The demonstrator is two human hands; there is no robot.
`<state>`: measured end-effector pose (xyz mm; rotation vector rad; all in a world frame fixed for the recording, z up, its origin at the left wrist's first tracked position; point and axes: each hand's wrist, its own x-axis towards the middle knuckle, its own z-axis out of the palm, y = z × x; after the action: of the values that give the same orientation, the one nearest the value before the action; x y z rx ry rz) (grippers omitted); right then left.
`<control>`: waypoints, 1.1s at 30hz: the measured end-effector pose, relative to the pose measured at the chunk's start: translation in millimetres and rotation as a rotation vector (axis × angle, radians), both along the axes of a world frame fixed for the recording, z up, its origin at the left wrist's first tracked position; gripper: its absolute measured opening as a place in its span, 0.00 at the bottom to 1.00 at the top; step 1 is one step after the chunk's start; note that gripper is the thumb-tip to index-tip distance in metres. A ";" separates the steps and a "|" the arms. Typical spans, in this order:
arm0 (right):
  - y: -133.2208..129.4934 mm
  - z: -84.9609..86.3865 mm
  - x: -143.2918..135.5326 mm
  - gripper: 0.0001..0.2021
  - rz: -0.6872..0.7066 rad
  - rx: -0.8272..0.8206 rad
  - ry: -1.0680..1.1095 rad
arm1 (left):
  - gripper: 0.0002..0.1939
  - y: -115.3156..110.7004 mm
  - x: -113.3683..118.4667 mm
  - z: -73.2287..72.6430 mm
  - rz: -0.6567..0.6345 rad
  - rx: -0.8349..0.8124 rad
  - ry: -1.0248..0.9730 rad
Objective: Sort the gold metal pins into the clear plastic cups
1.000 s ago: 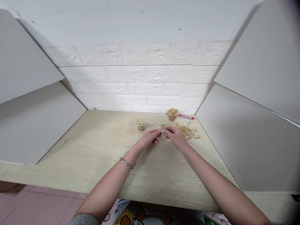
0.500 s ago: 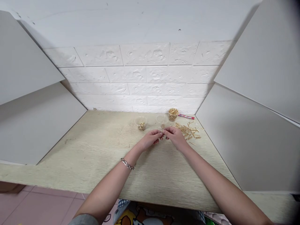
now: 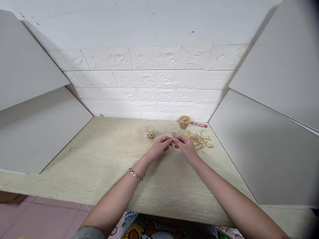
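My left hand (image 3: 160,147) and my right hand (image 3: 186,146) meet fingertip to fingertip above the table, both closed in a pinch. A thin gold-coloured pin (image 3: 171,137) pokes up from my left fingertips. Whatever my right fingertips grip against it is too small to make out. Just behind the hands stands a clear plastic cup (image 3: 172,126) with a few small pieces at its bottom. To the right of my right hand lies a loose pile of gold-coloured pins (image 3: 199,139).
A clear cup with small gold pieces (image 3: 151,134) stands left of the hands. By the brick-patterned wall (image 3: 144,79) are a cup heaped with gold pins (image 3: 184,122) and a red patterned stick (image 3: 198,124). Grey-white panels (image 3: 269,146) flank the table (image 3: 99,159).
Both hands stay together at nearly the same spot. The fingertips have shifted slightly, and the pin now shows a little higher above them. The view has moved very slightly.
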<state>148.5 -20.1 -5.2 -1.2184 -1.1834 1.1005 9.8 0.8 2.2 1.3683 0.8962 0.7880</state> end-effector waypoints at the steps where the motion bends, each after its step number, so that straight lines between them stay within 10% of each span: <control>1: -0.1 0.6 0.3 0.13 0.004 0.001 -0.027 | 0.15 0.2 -0.2 -0.2 0.003 0.007 0.007; 20: -1.7 1.0 0.7 0.12 -0.030 -0.027 -0.090 | 0.14 0.4 0.1 -2.9 0.004 0.053 0.045; 33: 1.0 -12.2 -5.0 0.14 -0.002 -0.098 0.238 | 0.13 1.4 0.9 -5.9 0.007 0.102 0.058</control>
<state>143.6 -19.1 -17.5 -1.1267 -0.9563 1.2758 10.7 2.2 -3.7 1.4848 0.9168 0.8123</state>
